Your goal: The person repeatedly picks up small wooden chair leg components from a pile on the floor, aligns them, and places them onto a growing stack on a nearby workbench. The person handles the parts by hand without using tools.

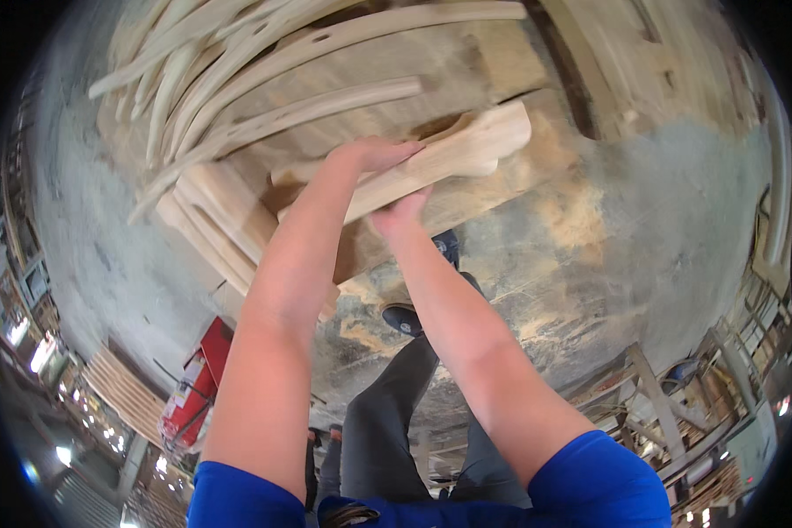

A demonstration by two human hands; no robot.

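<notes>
A pale, shaped wooden piece [458, 154], broad and rounded at its right end, lies slantwise across both my hands. My left hand [374, 156] grips it from the far side and top. On the near edge, my right hand [402, 211] is closed around its lower side, with the fingers partly hidden beneath the wood. More wood of a similar colour shows just under and behind the held piece. Left of my left forearm is a stack of shaped wooden pieces [220, 211], partly covered by that arm.
Long curved wooden strips [273, 66], some with holes, are heaped at the far left. A red machine [194, 387] stands at the lower left. My dark shoe [402, 319] is on the dusty concrete floor [660, 238]. Wooden frames [660, 405] stand at the lower right.
</notes>
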